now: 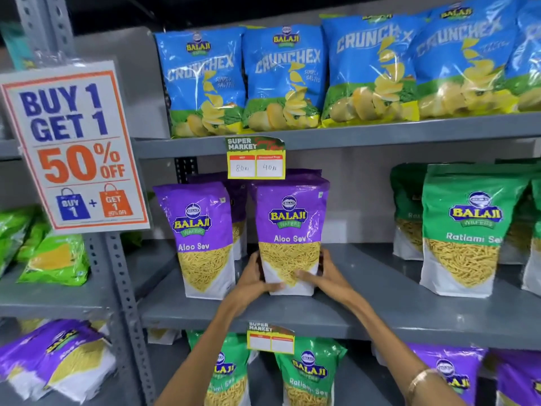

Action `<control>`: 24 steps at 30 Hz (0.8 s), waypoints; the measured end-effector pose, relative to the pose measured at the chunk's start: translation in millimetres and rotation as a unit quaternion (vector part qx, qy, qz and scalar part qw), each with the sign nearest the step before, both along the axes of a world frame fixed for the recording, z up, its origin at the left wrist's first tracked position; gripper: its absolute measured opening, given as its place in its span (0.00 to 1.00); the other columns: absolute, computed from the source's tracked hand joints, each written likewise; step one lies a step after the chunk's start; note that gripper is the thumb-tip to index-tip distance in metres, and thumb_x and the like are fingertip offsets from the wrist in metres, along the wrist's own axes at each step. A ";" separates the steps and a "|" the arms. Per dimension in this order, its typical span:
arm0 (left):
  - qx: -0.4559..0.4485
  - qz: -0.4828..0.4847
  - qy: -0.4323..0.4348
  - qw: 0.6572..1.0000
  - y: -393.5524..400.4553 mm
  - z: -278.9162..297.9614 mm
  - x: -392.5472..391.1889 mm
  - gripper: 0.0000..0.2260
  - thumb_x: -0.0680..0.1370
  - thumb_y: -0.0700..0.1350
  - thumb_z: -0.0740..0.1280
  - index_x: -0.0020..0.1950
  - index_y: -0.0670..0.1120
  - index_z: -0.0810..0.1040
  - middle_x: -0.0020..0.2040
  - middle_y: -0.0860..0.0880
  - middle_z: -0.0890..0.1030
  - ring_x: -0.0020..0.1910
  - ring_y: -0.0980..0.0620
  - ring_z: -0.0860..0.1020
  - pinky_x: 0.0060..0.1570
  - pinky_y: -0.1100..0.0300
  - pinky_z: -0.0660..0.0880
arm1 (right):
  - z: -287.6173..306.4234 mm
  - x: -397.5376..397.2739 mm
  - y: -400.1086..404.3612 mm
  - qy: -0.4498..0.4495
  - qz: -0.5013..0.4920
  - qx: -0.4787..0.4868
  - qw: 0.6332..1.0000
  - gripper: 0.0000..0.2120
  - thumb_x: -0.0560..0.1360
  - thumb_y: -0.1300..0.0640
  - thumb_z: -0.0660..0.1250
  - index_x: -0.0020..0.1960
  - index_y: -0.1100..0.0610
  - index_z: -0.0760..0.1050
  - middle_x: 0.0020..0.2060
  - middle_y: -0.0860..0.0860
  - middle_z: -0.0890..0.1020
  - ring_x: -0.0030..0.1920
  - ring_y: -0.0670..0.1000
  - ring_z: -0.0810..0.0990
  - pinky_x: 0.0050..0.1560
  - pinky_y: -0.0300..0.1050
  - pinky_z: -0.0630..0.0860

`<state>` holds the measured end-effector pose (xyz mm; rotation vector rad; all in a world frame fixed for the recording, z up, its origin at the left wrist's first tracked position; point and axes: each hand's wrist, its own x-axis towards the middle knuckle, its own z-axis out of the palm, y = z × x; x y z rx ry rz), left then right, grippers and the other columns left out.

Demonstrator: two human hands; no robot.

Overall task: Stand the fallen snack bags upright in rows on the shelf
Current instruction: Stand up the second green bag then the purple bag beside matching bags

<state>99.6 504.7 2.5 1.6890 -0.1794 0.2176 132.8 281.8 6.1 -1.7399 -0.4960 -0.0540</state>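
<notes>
Hands — on upright (purple) bag

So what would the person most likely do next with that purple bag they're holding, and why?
Probably let go and draw both hands back. The purple bag already stands upright on the grey shelf, level with its purple neighbour, while the left hand and right hand steady its base.

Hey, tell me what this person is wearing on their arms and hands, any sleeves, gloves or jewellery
Both forearms are bare as far as the frame shows: no sleeves and no gloves. The left hand shows no rings or jewellery. The right hand is likewise unadorned, but that arm carries a thin gold-coloured bangle around the wrist.
</notes>
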 end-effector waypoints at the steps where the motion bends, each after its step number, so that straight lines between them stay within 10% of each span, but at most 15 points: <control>1: 0.012 -0.014 0.014 1.000 5.4 -3.2 0.9 0.50 0.54 0.39 0.85 0.71 0.47 0.65 0.69 0.47 0.78 0.69 0.49 0.76 0.69 0.45 0.73 | -2.7 -0.6 -3.8 0.007 0.008 -0.025 1.000 0.37 0.69 0.57 0.80 0.69 0.54 0.60 0.62 0.44 0.77 0.58 0.36 0.78 0.59 0.32 0.76; 7: 0.130 -0.027 0.047 0.990 12.5 -0.3 -3.5 0.36 0.66 0.29 0.77 0.70 0.48 0.68 0.61 0.52 0.79 0.65 0.46 0.76 0.50 0.68 0.78 | -8.2 1.8 -4.6 -0.014 0.000 -0.113 0.994 0.45 0.63 0.61 0.84 0.72 0.57 0.61 0.63 0.46 0.74 0.63 0.46 0.76 0.53 0.21 0.71; 12: 0.146 -0.017 0.050 0.988 7.5 1.5 -11.9 0.34 0.69 0.30 0.76 0.71 0.44 0.68 0.62 0.49 0.78 0.65 0.47 0.76 0.55 0.65 0.75 | -12.3 -6.9 -1.6 -0.011 -0.013 -0.116 0.993 0.46 0.58 0.49 0.82 0.71 0.55 0.66 0.67 0.50 0.78 0.66 0.48 0.78 0.69 0.49 0.74; 24: 0.118 -0.017 0.030 0.992 2.1 -3.1 -30.9 0.26 0.74 0.36 0.75 0.69 0.42 0.71 0.65 0.47 0.77 0.68 0.47 0.75 0.69 0.55 0.70 | -13.1 -30.5 -4.0 -0.018 -0.023 -0.148 0.989 0.41 0.68 0.55 0.79 0.75 0.56 0.62 0.70 0.50 0.75 0.69 0.50 0.75 0.70 0.48 0.73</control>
